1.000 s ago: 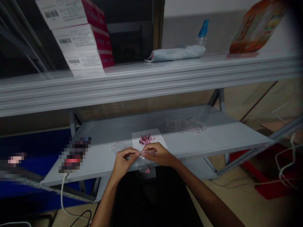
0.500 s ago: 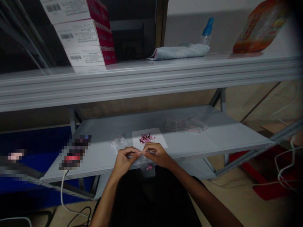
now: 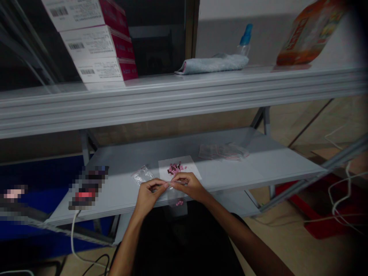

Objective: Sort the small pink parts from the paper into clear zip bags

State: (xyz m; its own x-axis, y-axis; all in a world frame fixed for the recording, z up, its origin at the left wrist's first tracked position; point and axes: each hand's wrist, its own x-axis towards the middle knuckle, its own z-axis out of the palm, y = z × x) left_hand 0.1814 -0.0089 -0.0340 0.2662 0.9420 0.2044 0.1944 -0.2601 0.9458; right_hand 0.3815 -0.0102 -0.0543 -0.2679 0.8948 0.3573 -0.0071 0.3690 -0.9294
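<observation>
Between them, my left hand and my right hand pinch the top edge of a small clear zip bag, fingertips close together. The bag hangs down past the shelf's front edge with a few pink pieces at its bottom. Just beyond my fingers, a heap of small pink and dark brown pieces lies on a white sheet of paper. Another clear zip bag lies flat by my left hand; whether it holds anything I cannot tell.
Several flat clear bags lie at the right of the grey lower shelf. A blurred-out device with a white cable sits left. On the upper ledge are stacked boxes, a folded cloth, a blue-topped bottle and an orange pouch.
The view has shifted slightly, so everything sits a little further left. Both hands keep their pinch on the zip bag's top edge, with little other movement.
</observation>
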